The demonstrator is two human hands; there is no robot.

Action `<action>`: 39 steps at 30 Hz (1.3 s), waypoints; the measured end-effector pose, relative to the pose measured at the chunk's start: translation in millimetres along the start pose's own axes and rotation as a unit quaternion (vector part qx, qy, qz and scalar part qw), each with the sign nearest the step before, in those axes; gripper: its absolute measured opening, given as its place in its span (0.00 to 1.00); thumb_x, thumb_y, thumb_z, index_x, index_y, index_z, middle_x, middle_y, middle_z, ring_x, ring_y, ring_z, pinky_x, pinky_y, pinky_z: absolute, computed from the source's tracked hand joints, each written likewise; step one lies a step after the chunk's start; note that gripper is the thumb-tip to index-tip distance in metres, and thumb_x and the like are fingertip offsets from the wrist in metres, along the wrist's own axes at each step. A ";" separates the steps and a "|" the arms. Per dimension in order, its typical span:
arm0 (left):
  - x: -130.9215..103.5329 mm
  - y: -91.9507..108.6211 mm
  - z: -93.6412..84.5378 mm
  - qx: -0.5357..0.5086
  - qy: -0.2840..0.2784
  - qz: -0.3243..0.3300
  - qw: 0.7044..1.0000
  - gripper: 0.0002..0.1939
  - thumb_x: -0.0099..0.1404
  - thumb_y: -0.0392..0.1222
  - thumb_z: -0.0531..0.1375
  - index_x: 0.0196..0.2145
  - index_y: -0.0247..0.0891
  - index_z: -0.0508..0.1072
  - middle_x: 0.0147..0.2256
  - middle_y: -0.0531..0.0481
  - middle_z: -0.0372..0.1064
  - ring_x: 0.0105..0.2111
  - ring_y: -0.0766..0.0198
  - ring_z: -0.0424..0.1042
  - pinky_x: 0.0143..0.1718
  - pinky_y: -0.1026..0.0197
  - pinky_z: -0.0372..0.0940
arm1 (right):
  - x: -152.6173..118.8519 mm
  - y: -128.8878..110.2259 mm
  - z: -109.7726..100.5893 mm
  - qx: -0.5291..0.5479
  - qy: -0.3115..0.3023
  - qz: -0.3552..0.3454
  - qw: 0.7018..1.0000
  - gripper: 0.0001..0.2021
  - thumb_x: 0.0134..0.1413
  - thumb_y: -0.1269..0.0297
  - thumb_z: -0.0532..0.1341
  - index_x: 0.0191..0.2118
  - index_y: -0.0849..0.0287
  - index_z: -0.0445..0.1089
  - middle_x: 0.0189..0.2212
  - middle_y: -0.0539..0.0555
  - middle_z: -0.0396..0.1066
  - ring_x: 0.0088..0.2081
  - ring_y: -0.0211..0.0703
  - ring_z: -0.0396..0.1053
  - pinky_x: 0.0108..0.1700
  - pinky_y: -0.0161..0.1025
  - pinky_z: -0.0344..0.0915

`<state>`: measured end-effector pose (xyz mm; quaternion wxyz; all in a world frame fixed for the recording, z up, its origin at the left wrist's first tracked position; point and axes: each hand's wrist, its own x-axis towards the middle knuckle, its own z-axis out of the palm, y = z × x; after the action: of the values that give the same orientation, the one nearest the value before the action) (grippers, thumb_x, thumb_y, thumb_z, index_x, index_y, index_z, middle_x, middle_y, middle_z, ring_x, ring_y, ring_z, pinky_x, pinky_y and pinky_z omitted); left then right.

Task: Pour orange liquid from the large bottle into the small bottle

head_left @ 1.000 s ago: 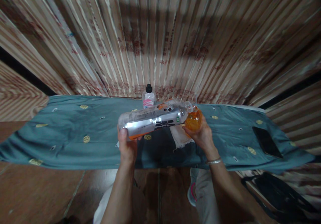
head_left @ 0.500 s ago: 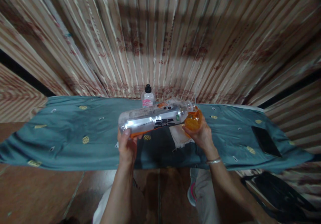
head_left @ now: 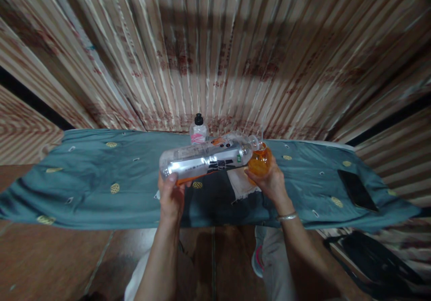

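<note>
My left hand point(head_left: 172, 196) is wrapped round the base of a large clear plastic bottle point(head_left: 205, 159) with a silver and orange label. The bottle lies nearly level in the air, its neck pointing right. That neck meets the opening of an orange transparent container point(head_left: 259, 162), which my right hand point(head_left: 271, 179) grips from the right and below. Whether liquid is passing between them I cannot tell. Under the two, a pale cloth point(head_left: 243, 186) lies on the table. Behind the large bottle stands a small clear bottle point(head_left: 198, 132) with a black cap and pink print.
A green patterned cloth point(head_left: 90, 170) covers the long table. At its right lies a dark phone point(head_left: 357, 190). Striped curtains point(head_left: 208, 58) hang behind it. On the floor at the lower right is a black bag point(head_left: 373, 258).
</note>
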<state>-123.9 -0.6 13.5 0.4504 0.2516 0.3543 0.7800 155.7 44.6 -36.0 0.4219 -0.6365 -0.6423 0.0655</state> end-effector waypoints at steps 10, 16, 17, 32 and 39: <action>-2.1 3.3 4.1 -0.013 0.001 0.003 1.000 0.23 0.47 0.51 0.73 0.40 0.39 0.77 0.30 0.51 0.72 0.23 0.65 0.68 0.26 0.62 0.66 | -0.1 -1.5 0.8 -0.013 0.009 -0.010 1.000 0.50 0.44 0.42 0.70 0.67 0.66 0.57 0.59 0.69 0.71 0.58 0.63 0.73 0.59 0.56 0.70; -1.7 3.5 3.5 -0.014 0.001 0.005 1.000 0.21 0.48 0.51 0.73 0.38 0.39 0.77 0.30 0.51 0.71 0.24 0.65 0.68 0.27 0.61 0.67 | -0.6 -2.4 0.7 -0.011 0.007 -0.001 1.000 0.50 0.44 0.39 0.69 0.67 0.66 0.57 0.59 0.70 0.71 0.57 0.64 0.73 0.58 0.58 0.70; -1.8 3.6 3.4 -0.014 0.002 0.004 1.000 0.21 0.48 0.50 0.73 0.38 0.39 0.77 0.30 0.51 0.71 0.24 0.64 0.68 0.28 0.61 0.67 | -0.6 -2.3 0.6 -0.011 0.007 0.000 1.000 0.50 0.45 0.39 0.69 0.67 0.66 0.56 0.59 0.70 0.71 0.58 0.64 0.72 0.58 0.58 0.70; -1.8 5.0 6.6 -0.001 0.002 0.020 1.000 0.25 0.48 0.53 0.73 0.41 0.39 0.77 0.27 0.51 0.69 0.21 0.66 0.64 0.20 0.65 0.57 | -0.3 -0.6 1.2 -0.011 0.002 -0.006 1.000 0.51 0.44 0.42 0.70 0.68 0.66 0.55 0.60 0.70 0.70 0.59 0.63 0.71 0.60 0.57 0.69; -0.1 3.6 5.1 0.004 0.005 0.028 1.000 0.27 0.48 0.55 0.72 0.42 0.39 0.77 0.25 0.52 0.68 0.19 0.67 0.62 0.17 0.66 0.54 | -1.2 -0.6 1.7 -0.018 0.005 -0.010 1.000 0.51 0.44 0.42 0.71 0.68 0.64 0.55 0.59 0.69 0.70 0.58 0.62 0.72 0.59 0.57 0.70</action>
<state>-122.1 -0.2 19.5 0.4255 0.2590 0.3523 0.7923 154.0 44.3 -37.2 0.4140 -0.6378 -0.6478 0.0461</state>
